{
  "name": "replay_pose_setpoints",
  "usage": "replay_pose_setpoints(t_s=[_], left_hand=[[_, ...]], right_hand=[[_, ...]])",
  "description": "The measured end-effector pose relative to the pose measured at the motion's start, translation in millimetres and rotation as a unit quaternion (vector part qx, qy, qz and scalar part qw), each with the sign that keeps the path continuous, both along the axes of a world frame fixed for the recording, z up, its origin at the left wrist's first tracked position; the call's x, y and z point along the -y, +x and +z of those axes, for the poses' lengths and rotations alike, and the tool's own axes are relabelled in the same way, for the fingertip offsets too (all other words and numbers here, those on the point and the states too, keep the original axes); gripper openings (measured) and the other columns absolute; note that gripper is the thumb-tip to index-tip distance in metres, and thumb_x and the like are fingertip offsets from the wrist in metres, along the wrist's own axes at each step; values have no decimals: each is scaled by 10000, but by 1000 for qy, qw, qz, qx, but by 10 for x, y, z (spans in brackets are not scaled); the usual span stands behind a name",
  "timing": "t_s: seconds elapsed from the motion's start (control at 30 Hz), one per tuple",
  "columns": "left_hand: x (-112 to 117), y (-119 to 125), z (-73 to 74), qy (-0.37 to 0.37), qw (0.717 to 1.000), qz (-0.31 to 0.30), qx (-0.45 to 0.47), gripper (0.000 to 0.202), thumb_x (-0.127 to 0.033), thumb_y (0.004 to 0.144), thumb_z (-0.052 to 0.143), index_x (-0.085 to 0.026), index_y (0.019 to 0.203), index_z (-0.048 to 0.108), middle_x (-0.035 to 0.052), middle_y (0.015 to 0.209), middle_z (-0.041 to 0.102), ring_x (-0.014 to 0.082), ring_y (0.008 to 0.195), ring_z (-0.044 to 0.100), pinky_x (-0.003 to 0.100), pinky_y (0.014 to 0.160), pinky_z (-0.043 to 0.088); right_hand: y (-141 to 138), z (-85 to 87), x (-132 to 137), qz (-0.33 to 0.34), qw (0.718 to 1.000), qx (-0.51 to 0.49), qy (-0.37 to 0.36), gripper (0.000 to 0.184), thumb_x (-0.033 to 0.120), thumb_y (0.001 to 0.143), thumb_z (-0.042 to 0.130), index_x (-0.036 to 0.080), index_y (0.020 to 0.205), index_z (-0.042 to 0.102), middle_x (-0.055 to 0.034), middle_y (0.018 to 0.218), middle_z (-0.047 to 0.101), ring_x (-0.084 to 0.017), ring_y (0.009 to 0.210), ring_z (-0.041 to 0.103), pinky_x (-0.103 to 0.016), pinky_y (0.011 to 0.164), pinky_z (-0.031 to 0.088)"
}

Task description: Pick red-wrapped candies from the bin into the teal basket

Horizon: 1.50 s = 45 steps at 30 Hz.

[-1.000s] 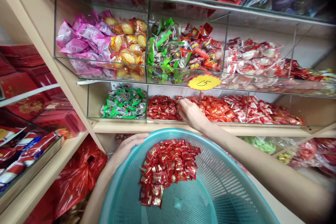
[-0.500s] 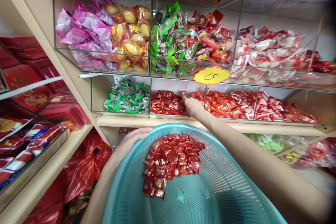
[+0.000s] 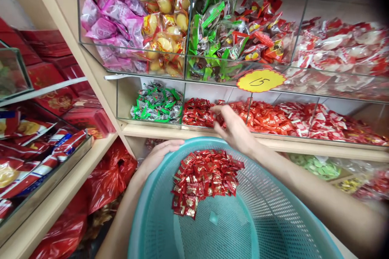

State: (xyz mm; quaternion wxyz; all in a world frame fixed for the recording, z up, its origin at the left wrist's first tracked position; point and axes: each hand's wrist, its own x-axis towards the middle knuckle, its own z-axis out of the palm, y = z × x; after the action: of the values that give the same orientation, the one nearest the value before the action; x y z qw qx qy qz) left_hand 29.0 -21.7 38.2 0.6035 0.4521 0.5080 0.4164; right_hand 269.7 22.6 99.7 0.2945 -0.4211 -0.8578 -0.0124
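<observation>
Hovering right hand [image 3: 235,131] beside red candies [image 3: 197,112], basket [image 3: 249,226] below

Bright even shop light, soft shadows, wide-angle bending at edges (right corners darkened), slight motion blur

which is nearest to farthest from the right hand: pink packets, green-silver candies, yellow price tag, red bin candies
1. red bin candies, at the right hand fingertips
2. yellow price tag, above right
3. green-silver candies, left bin
4. pink packets, upper left shelf
</observation>
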Motion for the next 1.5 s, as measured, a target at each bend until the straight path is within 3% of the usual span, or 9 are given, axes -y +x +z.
replay_pose_setpoints(t_s=[0.1,0.17,0.37,0.53,0.87,1.1,1.5], left_hand=[[1,-5,-3,10,1000,-2,-2,287,-287,668,659,-224,938,735,13,1045,729,209,974,617,289,849,421],[4,-5,0,16,1000,-6,-1,285,-291,672,656,-225,938,735,11,1011,738,214,972,620,300,864,419],[7,3,-5,7,1000,3,9,263,-275,658,669,-207,902,743,19,997,740,200,947,623,283,858,426],[8,6,-3,3,1000,1,7,293,-291,658,662,-197,926,732,26,965,742,202,871,633,289,783,442],[7,-26,-65,-4,999,-10,47,301,-295,661,674,-197,941,727,8,855,744,166,730,621,268,692,423],[-10,-43,-74,6,1000,-2,27,316,-289,648,672,-177,937,730,32,924,746,192,832,625,273,738,427],[-5,-56,-38,54,998,-10,0,268,-268,659,653,-208,904,745,26,1042,734,255,1071,589,322,923,408]], right_hand=[[-95,-172,362,106,992,-2,-74,326,164,869,413,159,1193,445,-86,1060,567,-178,932,543,-335,813,454],[-138,-309,564,142,982,9,-127,292,173,865,444,165,1157,467,-80,1072,563,-171,938,546,-316,795,469],[-203,-559,821,150,962,97,-204,192,163,872,423,154,1006,560,-62,959,569,-145,811,563,-288,686,461],[-270,-641,855,125,962,179,-161,148,157,856,460,168,887,604,-46,869,591,-163,796,536,-323,743,426],[-442,-717,880,111,957,245,-106,164,131,854,487,164,737,597,-33,807,587,-141,711,523,-298,664,371],[-510,-821,864,96,960,262,-10,118,180,849,563,179,733,584,-18,796,595,-168,778,504,-311,658,311],[-509,-874,840,106,964,244,5,145,221,875,542,182,739,571,-21,805,584,-166,779,467,-307,658,307]])
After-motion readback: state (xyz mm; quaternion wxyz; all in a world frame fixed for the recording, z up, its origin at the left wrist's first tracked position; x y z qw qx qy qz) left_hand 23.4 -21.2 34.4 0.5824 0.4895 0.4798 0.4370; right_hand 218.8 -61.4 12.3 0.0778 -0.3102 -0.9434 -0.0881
